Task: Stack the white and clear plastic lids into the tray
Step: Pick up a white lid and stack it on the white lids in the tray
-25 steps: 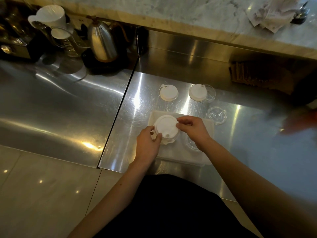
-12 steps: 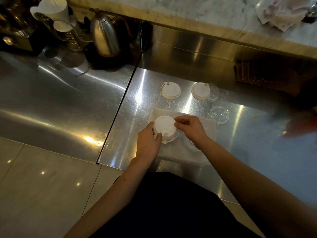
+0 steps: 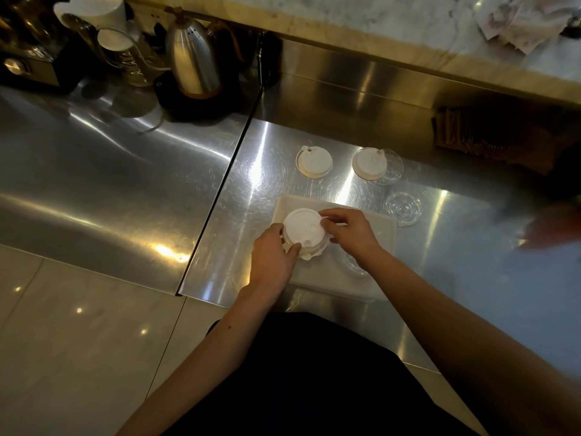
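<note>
A white tray [image 3: 382, 247] lies on the steel counter in front of me. In its left half stands a stack of white lids [image 3: 303, 229]. My left hand [image 3: 273, 256] grips the stack's near left side. My right hand [image 3: 349, 231] pinches the top lid's right edge. A clear lid [image 3: 352, 262] lies in the tray, partly hidden under my right wrist. Beyond the tray rest a single white lid [image 3: 313, 162], a white lid leaning on a clear lid [image 3: 377, 165], and another clear lid [image 3: 404, 209] to the right.
A steel gooseneck kettle [image 3: 193, 58] on a dark base, a glass carafe [image 3: 135, 61] and a white dripper [image 3: 94, 14] stand at the back left. A dark seam [image 3: 220, 196] splits the counter. A marble ledge [image 3: 408, 29] runs along the back. A dark brown stack [image 3: 490, 136] sits at the right.
My hands and the stack of white lids stay in the tray's left half. My right fingers have shifted along the top lid's right edge. The view has moved slightly.
</note>
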Demonstrator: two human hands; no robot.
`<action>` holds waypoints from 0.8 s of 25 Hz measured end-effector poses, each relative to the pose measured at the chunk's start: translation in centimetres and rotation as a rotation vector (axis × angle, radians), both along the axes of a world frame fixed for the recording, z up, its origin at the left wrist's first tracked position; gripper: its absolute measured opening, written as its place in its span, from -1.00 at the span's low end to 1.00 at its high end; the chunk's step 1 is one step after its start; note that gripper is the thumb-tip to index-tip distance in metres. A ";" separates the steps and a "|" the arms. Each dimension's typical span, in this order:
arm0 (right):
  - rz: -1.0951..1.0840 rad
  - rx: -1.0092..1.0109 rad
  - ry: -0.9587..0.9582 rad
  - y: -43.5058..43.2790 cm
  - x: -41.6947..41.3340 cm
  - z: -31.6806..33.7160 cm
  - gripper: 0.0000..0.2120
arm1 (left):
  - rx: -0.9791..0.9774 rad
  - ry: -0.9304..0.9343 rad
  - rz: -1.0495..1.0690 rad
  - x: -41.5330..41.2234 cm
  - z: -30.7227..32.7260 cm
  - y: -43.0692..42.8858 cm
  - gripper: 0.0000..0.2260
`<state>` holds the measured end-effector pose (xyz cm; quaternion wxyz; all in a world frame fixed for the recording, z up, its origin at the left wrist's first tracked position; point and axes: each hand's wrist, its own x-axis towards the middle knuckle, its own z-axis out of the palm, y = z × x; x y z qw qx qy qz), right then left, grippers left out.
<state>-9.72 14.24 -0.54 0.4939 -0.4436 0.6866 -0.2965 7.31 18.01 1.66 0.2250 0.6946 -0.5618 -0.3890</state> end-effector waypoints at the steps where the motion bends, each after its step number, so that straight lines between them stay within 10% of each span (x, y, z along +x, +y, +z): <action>1: 0.000 0.000 0.001 0.0 0.0 0.0 -0.78 | 0.006 -0.001 0.001 0.0 0.0 0.0 -0.58; 20: 0.085 0.014 -0.023 -0.3 -0.7 0.3 -0.70 | 0.022 -0.136 -0.102 -0.2 -0.1 -0.7 -0.56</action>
